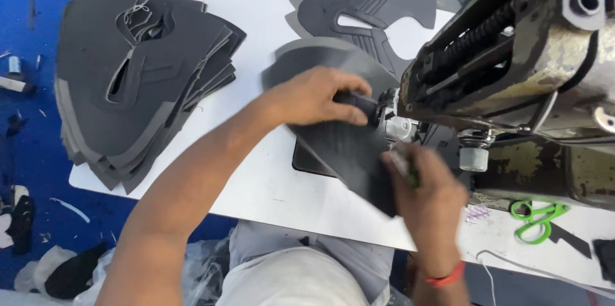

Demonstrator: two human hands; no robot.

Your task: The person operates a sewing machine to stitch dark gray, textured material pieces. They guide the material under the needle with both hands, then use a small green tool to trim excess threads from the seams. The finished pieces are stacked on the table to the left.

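Note:
A dark grey shoe-upper piece (349, 146) lies on the white table (256, 178) under the head of a sewing machine (512, 69). My left hand (314, 96) rests flat on the piece, fingers close to the needle area. My right hand (426, 190) grips the piece's near right edge and also holds a small green-handled tool, blurred by motion. The needle itself is hidden behind the hands and the machine head.
A thick stack of cut grey upper pieces (141, 75) lies at the table's left. One more cut piece (368, 11) lies at the back. Green scissors (538, 219) lie at the right. Scraps litter the blue floor (25, 120).

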